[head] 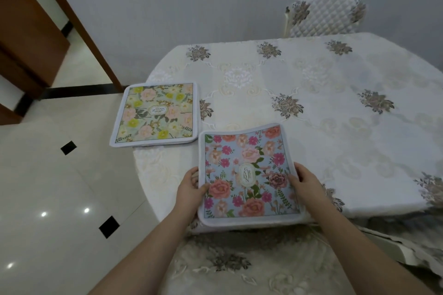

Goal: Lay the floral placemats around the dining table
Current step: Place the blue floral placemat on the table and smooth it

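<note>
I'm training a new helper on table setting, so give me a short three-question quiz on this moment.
1. True or false: the blue placemat lies flat with no hand on it.
2. Which mat lies nearer the door side: A) the green placemat, B) the blue one?
3. Fill in: the chair stands at the table's ___ side.

Key: 1. False; the left hand and right hand grip its side edges, far edge curled up. 2. A. 3. Far, beyond the tablecloth.

blue placemat (pixel 249 175) centre label "GARDEN", green placemat (pixel 155 112) label unreadable
</note>
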`<state>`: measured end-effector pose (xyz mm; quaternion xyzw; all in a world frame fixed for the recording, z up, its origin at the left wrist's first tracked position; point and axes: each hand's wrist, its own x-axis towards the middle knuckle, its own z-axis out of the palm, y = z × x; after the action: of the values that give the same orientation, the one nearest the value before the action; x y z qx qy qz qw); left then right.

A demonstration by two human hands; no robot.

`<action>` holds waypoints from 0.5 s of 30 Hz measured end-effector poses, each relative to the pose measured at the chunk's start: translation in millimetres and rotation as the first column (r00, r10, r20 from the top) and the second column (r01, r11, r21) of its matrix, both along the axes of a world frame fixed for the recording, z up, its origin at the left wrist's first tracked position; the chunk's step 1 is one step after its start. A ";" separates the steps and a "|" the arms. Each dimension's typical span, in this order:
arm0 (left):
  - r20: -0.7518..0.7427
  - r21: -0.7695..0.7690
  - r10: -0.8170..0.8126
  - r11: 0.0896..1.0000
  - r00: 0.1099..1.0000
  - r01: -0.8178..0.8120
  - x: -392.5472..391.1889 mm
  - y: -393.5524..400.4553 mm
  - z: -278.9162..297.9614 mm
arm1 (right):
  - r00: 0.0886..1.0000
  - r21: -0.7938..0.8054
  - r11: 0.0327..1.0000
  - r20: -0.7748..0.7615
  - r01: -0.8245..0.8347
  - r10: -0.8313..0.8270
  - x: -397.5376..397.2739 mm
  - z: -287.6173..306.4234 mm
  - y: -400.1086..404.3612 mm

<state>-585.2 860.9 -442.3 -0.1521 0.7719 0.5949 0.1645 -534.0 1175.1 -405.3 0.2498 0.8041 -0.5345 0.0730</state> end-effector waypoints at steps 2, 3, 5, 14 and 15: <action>-0.017 -0.057 -0.004 0.998 1.000 0.003 -2.3 7.4 -1.8 | 1.000 -0.007 1.000 0.012 0.000 0.000 -5.9 -5.9 6.7; -0.021 -0.088 -0.005 0.996 1.000 0.004 -3.2 10.5 -2.5 | 1.000 -0.009 1.000 0.013 0.005 -0.005 -8.7 -9.5 10.1; -0.025 -0.143 0.005 0.990 1.000 -0.009 -3.9 14.2 -5.4 | 1.000 -0.008 1.000 0.008 0.015 -0.015 -14.0 -17.1 17.6; -0.088 -0.311 0.011 0.950 0.996 -0.038 1.7 22.3 -8.0 | 0.999 0.095 0.995 0.009 -0.039 0.039 -14.9 -36.6 38.5; -0.090 -0.321 0.013 0.946 0.996 -0.042 2.7 22.8 -7.2 | 0.999 0.101 0.994 0.007 -0.048 0.047 -14.2 -35.8 39.6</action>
<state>-582.6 883.7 -449.5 -0.1618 0.8629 0.4692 0.0956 -548.1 1214.8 -441.1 0.2353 0.8358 -0.4904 0.0748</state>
